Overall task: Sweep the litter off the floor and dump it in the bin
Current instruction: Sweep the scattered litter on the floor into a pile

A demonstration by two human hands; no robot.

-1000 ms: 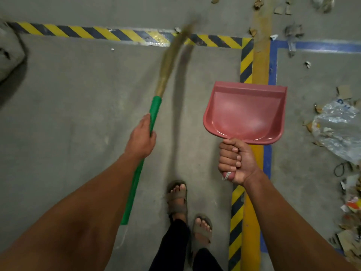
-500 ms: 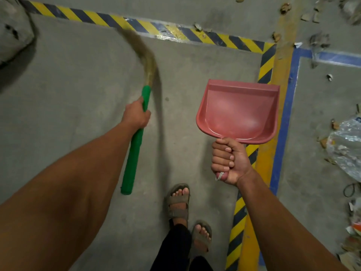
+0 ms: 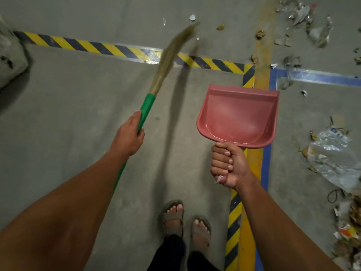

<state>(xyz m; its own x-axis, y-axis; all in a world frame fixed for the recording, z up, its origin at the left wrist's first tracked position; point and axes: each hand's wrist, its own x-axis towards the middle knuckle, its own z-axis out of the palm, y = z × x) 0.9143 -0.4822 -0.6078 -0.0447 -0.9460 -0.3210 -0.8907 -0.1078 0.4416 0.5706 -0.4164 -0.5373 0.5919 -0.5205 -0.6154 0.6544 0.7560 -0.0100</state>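
My left hand grips the green handle of a grass broom; its blurred bristles reach up and right across the hazard stripe toward small scraps. My right hand grips the handle of an empty red dustpan, held above the floor with its mouth facing away from me. Litter of paper, foil and plastic lies at the top right. A crumpled clear plastic bag and more scraps lie along the right edge. No bin is in view.
Grey concrete floor with yellow-black hazard tape, a yellow line and blue tape. A grey lumpy object sits at the left edge. My sandalled feet stand at the bottom centre.
The broom head has swung from the upper left back to the upper right, across the hazard stripe. The view has shifted, bringing more litter at the top right into sight. The dustpan stays held.
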